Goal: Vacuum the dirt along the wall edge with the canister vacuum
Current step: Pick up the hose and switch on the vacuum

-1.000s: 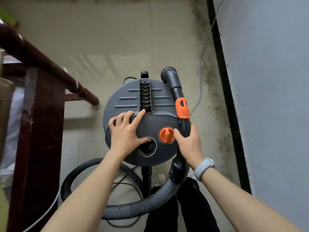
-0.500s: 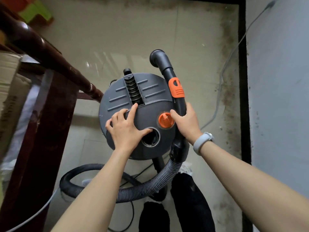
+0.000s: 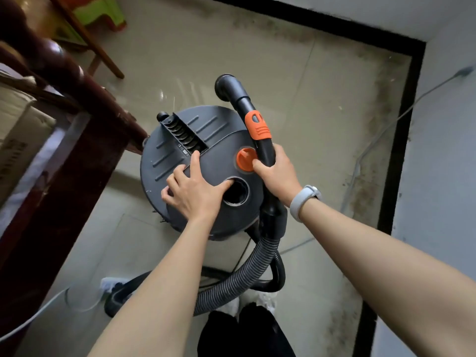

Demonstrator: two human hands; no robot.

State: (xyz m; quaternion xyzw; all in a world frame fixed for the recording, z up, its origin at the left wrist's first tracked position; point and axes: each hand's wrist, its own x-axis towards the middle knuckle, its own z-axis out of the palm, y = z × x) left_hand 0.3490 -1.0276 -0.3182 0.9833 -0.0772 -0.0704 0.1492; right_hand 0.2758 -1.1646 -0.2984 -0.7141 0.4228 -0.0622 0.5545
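Canister vacuum (image 3: 201, 161) on tiled floor (image 3: 296, 81), dirt (image 3: 373, 130) along black skirting (image 3: 394, 155)

Canister vacuum (image 3: 195, 161) rotated further counterclockwise, shifted toward far wall corner (image 3: 414, 47); wand (image 3: 253, 124) tilted left; green stool (image 3: 100, 11) now visible.

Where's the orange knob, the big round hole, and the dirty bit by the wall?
orange knob (image 3: 246, 160), head view, its top face.
round hole (image 3: 235, 193), head view, dark middle.
dirt (image 3: 381, 119), head view, dark smudges on floor.
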